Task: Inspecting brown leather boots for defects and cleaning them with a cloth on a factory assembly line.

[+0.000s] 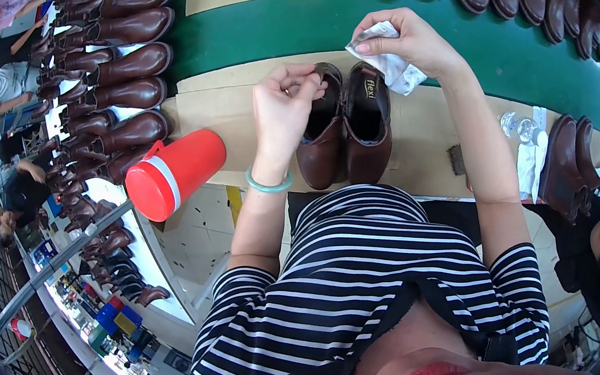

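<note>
A pair of dark brown leather ankle boots stands side by side on cardboard in front of me, toes toward my body. My left hand (290,100), with a pale green bangle on its wrist, is at the upper edge of the left boot (320,158). Its fingers are curled and pinched together over the opening, and what lies between them, if anything, is hidden. Above and to the right of the right boot (370,156), my right hand (402,42) grips a crumpled white cloth (395,70) between thumb and fingers. The cloth hangs beside that boot's opening.
A red cylindrical jug (179,172) lies at the left on the cardboard (218,95). Rows of brown boots (132,28) line the green table (255,32). A small brush (456,160), a clear bottle (522,127) and more boots (560,155) are at the right. Other people work nearby.
</note>
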Motion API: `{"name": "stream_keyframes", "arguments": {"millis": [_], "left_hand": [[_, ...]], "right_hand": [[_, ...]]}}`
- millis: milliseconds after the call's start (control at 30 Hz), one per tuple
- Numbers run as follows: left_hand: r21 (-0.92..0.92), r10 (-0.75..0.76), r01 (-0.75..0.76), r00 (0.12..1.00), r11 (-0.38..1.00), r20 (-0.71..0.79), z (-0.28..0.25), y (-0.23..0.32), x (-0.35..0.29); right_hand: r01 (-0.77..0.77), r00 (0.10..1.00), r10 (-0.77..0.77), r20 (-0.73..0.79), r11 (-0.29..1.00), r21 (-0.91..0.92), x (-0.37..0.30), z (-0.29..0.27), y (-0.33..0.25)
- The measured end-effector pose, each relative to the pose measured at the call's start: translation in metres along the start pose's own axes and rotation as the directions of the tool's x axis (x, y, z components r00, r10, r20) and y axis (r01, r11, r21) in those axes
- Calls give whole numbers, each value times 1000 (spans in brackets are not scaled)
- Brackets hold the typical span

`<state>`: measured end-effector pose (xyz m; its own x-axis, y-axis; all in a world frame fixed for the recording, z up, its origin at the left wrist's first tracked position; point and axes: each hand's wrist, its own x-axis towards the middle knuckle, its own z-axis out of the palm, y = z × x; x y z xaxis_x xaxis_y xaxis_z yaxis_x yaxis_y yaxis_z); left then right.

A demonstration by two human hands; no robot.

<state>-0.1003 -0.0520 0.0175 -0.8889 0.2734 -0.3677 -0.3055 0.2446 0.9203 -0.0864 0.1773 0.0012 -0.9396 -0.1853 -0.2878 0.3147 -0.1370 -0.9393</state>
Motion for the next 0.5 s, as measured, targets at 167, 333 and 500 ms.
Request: {"name": "stream_keyframes", "arguments": {"millis": [167,333,500], "left_hand": [[-223,109,-133,988,966,-113,10,-17,-25],[-285,233,-260,964,922,-128,6,-26,-34],[-309,224,-248,968,918,-112,7,-31,-31]], "right_hand": [[-23,988,35,151,997,-77,16,7,-11],[3,972,45,231,979,-205,32,21,-16],[-69,923,141,358,976,-206,43,38,8]]}}
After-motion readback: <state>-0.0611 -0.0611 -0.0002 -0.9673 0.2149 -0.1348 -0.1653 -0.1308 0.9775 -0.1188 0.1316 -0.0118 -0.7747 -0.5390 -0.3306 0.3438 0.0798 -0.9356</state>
